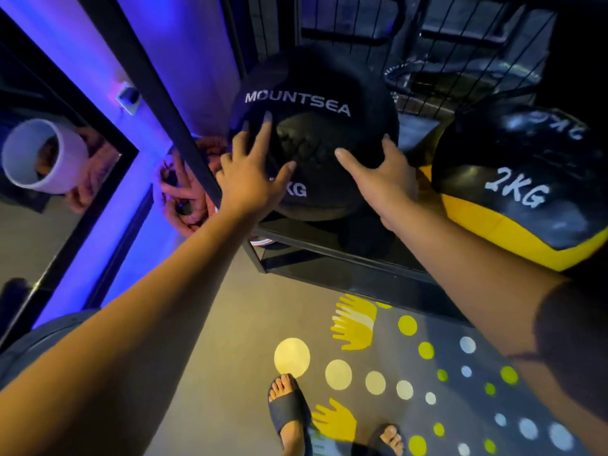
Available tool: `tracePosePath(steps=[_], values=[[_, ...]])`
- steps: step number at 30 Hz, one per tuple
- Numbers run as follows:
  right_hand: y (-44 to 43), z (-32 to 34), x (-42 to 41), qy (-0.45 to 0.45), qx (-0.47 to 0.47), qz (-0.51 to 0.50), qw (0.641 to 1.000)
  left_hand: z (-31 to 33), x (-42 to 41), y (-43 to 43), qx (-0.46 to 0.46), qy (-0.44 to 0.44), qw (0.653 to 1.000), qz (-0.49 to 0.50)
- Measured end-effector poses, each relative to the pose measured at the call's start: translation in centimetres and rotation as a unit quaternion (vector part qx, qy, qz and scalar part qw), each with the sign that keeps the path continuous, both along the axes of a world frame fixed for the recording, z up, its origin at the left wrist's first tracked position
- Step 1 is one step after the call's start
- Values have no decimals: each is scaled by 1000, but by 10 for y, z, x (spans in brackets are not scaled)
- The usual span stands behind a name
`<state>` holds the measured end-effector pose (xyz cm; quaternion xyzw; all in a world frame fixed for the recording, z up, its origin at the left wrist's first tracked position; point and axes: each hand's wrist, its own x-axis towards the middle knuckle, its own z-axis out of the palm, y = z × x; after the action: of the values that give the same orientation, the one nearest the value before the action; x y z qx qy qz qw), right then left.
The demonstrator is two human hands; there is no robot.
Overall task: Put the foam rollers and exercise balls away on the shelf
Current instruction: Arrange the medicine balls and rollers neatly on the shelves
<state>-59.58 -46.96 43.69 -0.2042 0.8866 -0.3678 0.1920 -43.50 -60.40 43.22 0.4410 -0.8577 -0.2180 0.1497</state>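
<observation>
At the far left a white hollow cylinder shows in what seems a mirror panel under violet light; whether it is a foam roller's end or something else, I cannot tell. Next comes the shelf's dark, square-edged metal upright, slanting across the view.

Just right of it, the left hand lies flat on the black exercise ball, fingers straight and fanned apart, pressing, not curled round anything. The ball is large, round and matt, with a slightly grained skin, stitched panels and white "MOUNTSEA" lettering; it sits at the left end of the shelf, close to the upright, with wire mesh behind it. The right hand cups the ball's right flank, thumb wide, fingers spread and resting on the surface.

The step looks like seating this ball. It would go best with both palms pushing evenly toward the mesh, so that the ball rolls back from the front rail; the left fingers should stay clear of the gap between ball and upright; the hands should come away slowly, to see that it does not roll forward.

Further right, a glossier black-and-yellow ball marked "2KG" rests on the same level, sagging a little as a soft-filled ball does; the two look near but apart. Below lies a grey floor mat with yellow and white dots and hand shapes.
</observation>
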Motion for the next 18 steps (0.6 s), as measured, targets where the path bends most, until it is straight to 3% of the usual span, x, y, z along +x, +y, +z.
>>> tracePosePath(steps=[3, 12, 16, 18], values=[[1, -4, 4, 8, 25, 16, 1000, -3, 7, -7, -17, -18, 1000, -8], [22, -17, 20, -21, -15, 15, 1000, -9, 33, 7, -56, -41, 996, -55], [48, -9, 14, -58, -36, -5, 998, -2, 35, 40, -131, 71, 988, -50], [75, -1, 4, -4, -33, -6, 999, 0, 23, 69, -143, 111, 980, -79]])
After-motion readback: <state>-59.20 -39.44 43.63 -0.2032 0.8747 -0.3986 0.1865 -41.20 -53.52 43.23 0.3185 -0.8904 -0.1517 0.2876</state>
